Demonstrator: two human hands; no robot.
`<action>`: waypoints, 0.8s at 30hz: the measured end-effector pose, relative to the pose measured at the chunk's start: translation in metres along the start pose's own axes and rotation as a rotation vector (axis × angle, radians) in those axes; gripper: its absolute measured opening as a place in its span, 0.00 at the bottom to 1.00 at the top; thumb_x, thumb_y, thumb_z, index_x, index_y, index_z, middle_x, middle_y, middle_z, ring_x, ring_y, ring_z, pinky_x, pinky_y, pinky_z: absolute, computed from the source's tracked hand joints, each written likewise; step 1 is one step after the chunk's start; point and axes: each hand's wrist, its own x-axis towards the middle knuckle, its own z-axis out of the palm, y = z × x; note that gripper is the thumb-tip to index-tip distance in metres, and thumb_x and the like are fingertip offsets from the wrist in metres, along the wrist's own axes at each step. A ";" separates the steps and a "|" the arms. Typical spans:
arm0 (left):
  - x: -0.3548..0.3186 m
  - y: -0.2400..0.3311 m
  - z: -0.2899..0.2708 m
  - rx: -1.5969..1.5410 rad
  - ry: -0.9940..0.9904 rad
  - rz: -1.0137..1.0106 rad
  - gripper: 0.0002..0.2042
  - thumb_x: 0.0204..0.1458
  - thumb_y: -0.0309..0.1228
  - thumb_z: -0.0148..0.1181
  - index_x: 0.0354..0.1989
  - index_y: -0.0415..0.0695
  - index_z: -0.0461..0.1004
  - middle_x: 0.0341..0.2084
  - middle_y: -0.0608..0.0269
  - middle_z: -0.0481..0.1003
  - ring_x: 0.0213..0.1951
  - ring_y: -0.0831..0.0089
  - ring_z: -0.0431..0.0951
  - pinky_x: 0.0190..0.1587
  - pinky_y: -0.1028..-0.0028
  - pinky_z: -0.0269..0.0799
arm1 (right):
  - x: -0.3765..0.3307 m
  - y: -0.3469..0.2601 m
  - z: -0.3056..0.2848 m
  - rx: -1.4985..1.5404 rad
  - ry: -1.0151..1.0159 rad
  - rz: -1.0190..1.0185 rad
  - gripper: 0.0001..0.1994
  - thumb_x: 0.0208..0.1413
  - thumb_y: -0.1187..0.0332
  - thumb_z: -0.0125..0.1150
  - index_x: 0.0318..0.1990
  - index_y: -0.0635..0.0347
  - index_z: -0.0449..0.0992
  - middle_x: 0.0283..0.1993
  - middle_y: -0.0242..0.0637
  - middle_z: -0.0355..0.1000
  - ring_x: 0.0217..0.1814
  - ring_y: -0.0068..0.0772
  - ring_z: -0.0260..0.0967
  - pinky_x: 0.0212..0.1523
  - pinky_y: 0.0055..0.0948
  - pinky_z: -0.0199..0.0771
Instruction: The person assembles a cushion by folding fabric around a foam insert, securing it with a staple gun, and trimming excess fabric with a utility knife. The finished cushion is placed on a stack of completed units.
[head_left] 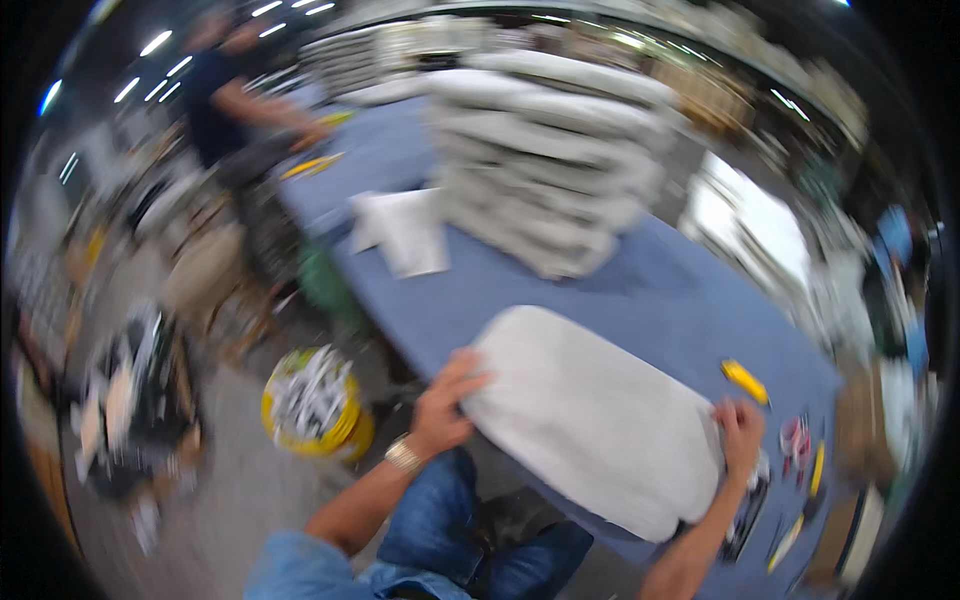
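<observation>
A flat off-white padded panel (595,420) with rounded corners lies across the near edge of the blue-covered table (680,290), partly overhanging towards my lap. My left hand (445,405), with a gold-coloured watch at its wrist, grips the panel's left end; the thumb is hidden. At the opposite end, the fingers of my right hand (740,432) are curled at the right edge. A yellow utility knife (745,382) lies just beyond my right hand. Red-handled scissors (795,445) rest to the right of it. The picture is blurred by motion.
A tall stack of similar whitish padded pieces (550,150) stands farther back. White folded cloth (405,230) lies left of it. A yellow bucket of scraps (315,405) stands on the floor at left. Another person (225,100) works at the table's far left.
</observation>
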 end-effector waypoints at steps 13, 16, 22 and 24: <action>0.030 0.008 -0.020 0.053 -0.272 0.061 0.18 0.42 0.28 0.66 0.46 0.48 0.81 0.48 0.55 0.81 0.53 0.51 0.79 0.51 0.56 0.76 | -0.095 -0.215 0.161 -0.249 -0.549 -0.620 0.36 0.43 0.66 0.78 0.63 0.58 0.72 0.67 0.48 0.68 0.70 0.54 0.63 0.70 0.47 0.62; 0.029 -0.016 -0.019 0.019 -0.266 0.085 0.11 0.42 0.33 0.66 0.36 0.47 0.80 0.31 0.53 0.80 0.36 0.47 0.80 0.40 0.51 0.74 | -0.104 -0.215 0.201 -0.280 -0.426 -0.760 0.27 0.45 0.71 0.73 0.57 0.59 0.76 0.58 0.47 0.73 0.62 0.54 0.68 0.63 0.48 0.67; 0.037 -0.005 -0.014 -0.235 -0.310 -0.058 0.10 0.45 0.35 0.70 0.30 0.42 0.79 0.29 0.52 0.79 0.37 0.49 0.80 0.40 0.56 0.74 | -0.068 -0.174 0.213 -0.275 -0.325 -0.728 0.09 0.54 0.69 0.67 0.40 0.61 0.77 0.40 0.41 0.75 0.43 0.50 0.73 0.43 0.46 0.72; 0.034 -0.012 -0.017 -0.210 -0.259 -0.091 0.13 0.45 0.35 0.72 0.33 0.40 0.78 0.30 0.51 0.79 0.39 0.49 0.80 0.42 0.57 0.74 | -0.061 -0.176 0.219 -0.281 -0.304 -0.727 0.09 0.56 0.67 0.66 0.37 0.62 0.76 0.35 0.41 0.74 0.39 0.51 0.73 0.40 0.47 0.70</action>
